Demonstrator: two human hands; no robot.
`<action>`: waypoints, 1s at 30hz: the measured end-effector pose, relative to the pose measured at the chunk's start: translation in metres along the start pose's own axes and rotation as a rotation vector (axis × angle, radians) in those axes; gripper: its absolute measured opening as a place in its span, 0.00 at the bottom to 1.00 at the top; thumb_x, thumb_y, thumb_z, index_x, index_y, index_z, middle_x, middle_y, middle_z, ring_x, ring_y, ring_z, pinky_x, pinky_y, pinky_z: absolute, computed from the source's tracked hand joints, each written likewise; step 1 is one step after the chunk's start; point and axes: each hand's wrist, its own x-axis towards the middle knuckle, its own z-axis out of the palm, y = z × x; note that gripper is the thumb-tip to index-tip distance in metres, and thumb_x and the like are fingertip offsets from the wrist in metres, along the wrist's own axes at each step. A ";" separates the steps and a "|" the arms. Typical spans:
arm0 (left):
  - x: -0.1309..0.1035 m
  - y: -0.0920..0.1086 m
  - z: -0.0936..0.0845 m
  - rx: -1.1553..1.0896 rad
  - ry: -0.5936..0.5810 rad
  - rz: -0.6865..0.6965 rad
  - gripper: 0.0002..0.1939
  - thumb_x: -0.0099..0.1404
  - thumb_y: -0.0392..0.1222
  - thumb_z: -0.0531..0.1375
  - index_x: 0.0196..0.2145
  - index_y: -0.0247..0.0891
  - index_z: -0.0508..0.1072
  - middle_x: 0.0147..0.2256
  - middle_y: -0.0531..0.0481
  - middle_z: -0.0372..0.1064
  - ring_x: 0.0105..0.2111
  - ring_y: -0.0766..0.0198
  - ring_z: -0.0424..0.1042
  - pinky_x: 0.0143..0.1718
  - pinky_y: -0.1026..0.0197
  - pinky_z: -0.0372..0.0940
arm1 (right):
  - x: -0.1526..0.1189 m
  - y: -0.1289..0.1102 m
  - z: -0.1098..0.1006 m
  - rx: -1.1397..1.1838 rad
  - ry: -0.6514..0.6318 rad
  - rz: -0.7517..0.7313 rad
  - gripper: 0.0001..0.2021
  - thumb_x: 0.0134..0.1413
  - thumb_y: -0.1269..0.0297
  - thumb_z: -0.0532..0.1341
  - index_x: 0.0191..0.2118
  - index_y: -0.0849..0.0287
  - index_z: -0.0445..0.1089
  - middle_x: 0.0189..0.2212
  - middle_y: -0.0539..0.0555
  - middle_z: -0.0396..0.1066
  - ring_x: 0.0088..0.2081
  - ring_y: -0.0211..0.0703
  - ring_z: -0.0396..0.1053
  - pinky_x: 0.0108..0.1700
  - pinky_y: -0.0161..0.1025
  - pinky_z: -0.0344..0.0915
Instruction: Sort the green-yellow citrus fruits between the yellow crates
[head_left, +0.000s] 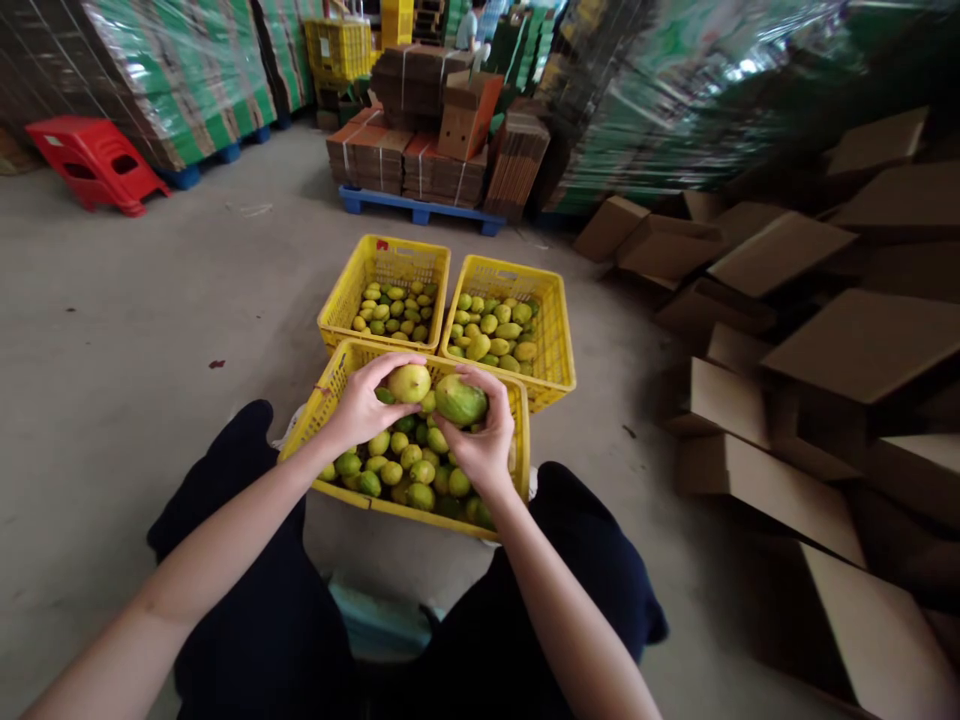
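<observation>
My left hand (367, 400) is closed round a yellow lemon (409, 384), with thumb below and fingers above. Close beside it, my right hand (486, 440) grips a larger green-yellow lemon (460, 400). Both fruits are held up over the near yellow crate (360, 500), which holds many green and yellow lemons (410, 457). Beyond it stand two more yellow crates: the far left crate (330, 310) has smaller, mostly yellow fruit, and the far right crate (562, 330) has larger yellow-green fruit. My forearms hide part of the near crate's rim.
Open cardboard boxes (795, 500) are heaped along the right. Flattened cartons (367, 150) lie stacked on a blue pallet (420, 212) ahead. A red stool (97, 160) stands at left near wrapped green stacks (180, 70). A person (468, 30) is far back.
</observation>
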 end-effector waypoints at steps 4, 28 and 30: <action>0.001 -0.007 -0.003 0.070 -0.036 0.086 0.25 0.50 0.36 0.72 0.48 0.41 0.77 0.51 0.44 0.74 0.53 0.52 0.71 0.59 0.52 0.62 | -0.003 0.013 -0.001 -0.161 -0.044 -0.189 0.23 0.41 0.73 0.70 0.45 0.48 0.68 0.50 0.52 0.73 0.55 0.52 0.68 0.61 0.54 0.62; 0.012 -0.013 0.009 -0.728 0.106 -0.774 0.12 0.63 0.43 0.56 0.37 0.32 0.75 0.24 0.47 0.72 0.20 0.66 0.70 0.17 0.69 0.62 | 0.008 0.008 0.007 0.758 0.031 0.975 0.12 0.43 0.59 0.68 0.34 0.57 0.70 0.30 0.52 0.77 0.28 0.43 0.73 0.23 0.35 0.69; 0.011 -0.012 0.008 -0.789 0.123 -0.733 0.11 0.62 0.42 0.58 0.39 0.33 0.75 0.25 0.49 0.71 0.21 0.66 0.71 0.17 0.69 0.62 | 0.008 0.009 0.009 0.722 0.043 0.921 0.15 0.41 0.59 0.70 0.36 0.55 0.69 0.29 0.48 0.76 0.28 0.42 0.73 0.25 0.36 0.70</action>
